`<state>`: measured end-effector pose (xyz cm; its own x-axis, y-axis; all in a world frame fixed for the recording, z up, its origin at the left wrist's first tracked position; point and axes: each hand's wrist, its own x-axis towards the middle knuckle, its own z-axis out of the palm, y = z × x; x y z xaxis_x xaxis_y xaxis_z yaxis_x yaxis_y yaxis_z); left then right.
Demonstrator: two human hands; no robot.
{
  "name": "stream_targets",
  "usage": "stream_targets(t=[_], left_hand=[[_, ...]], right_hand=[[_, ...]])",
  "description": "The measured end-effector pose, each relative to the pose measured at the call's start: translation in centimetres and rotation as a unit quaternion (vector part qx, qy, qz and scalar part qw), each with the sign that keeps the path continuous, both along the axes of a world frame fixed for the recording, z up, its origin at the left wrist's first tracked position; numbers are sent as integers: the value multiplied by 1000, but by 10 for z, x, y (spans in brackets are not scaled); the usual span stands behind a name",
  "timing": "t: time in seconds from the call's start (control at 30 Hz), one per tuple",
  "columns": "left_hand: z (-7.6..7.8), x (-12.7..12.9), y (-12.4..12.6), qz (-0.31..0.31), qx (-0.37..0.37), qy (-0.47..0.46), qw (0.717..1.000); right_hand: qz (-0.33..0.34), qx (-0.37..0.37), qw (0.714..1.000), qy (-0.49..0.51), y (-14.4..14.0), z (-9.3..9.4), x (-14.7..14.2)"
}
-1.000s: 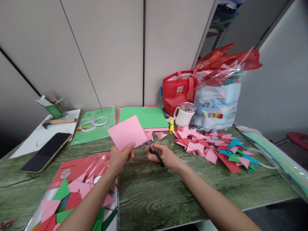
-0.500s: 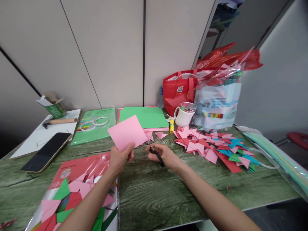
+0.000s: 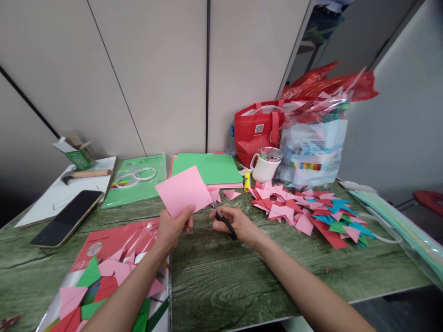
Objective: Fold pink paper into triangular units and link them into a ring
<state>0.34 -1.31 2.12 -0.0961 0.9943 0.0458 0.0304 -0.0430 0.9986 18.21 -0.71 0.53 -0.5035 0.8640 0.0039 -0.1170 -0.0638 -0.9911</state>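
Note:
My left hand (image 3: 177, 225) pinches a pink square of paper (image 3: 184, 190) by its lower edge, thumb on top, and holds it above the table. Closed around the black handles of a pair of scissors (image 3: 224, 222) is my right hand (image 3: 238, 224). The scissor blades point up and left, at the right corner of the pink paper; whether they touch it I cannot tell. Just beyond the blades, small pink paper pieces (image 3: 230, 194) lie on the table. Behind the held paper is a stack of green and other coloured sheets (image 3: 211, 168).
Folded paper pieces (image 3: 282, 205) are heaped at right, near a white mug (image 3: 266, 167), a yellow glue stick (image 3: 247, 181) and a red bag (image 3: 256, 138). At left lie a phone (image 3: 67, 219), a hammer (image 3: 86, 174), tape rolls (image 3: 144, 174) and a red paper packet (image 3: 107, 240) bearing folded pieces.

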Motion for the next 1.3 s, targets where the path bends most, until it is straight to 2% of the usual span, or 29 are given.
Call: stream_targets(t=[0.57, 1.0, 1.3], left_hand=[[1, 0, 0, -4, -5, 6, 1000], [1, 1, 0, -9, -18, -27, 999], [-1, 0, -2, -39, -25, -16, 999]], right_hand=[[-20, 10, 999, -31, -1, 0, -1], [-43, 6, 998, -44, 0, -4, -2], [-25, 3, 1000, -5, 0, -3, -1]])
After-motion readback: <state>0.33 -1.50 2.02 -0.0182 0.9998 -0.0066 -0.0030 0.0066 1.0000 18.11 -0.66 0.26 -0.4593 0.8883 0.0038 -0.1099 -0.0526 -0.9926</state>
